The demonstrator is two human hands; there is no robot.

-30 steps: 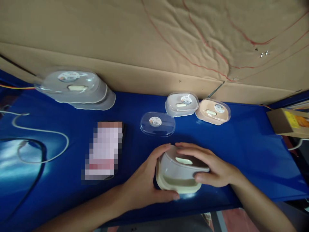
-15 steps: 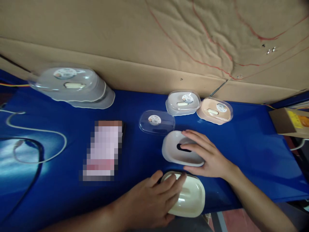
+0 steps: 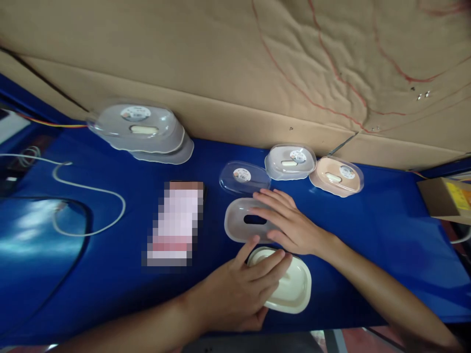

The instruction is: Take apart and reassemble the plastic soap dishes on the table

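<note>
A cream oval tray with a raised rim lies near the table's front edge. My left hand has its fingers across the tray's left part and its thumb low by the near rim. Just beyond lies a grey-white oval piece with a dark slot in its middle. My right hand covers its right end, fingers spread apart, one fingertip by the slot and the thumb near the close edge. A clear lid with a round label lies behind the grey-white piece.
Behind stand a lidded grey box and a lidded peach box. Stacked grey boxes stand at the back left. A blurred-out phone lies left of my hands. Cables run along the left; a cardboard carton sits right.
My right hand and the grey-white piece have shifted left, and the piece looks flatter. The cream tray and my left hand are slightly farther from the table's front edge. The view has shifted.
</note>
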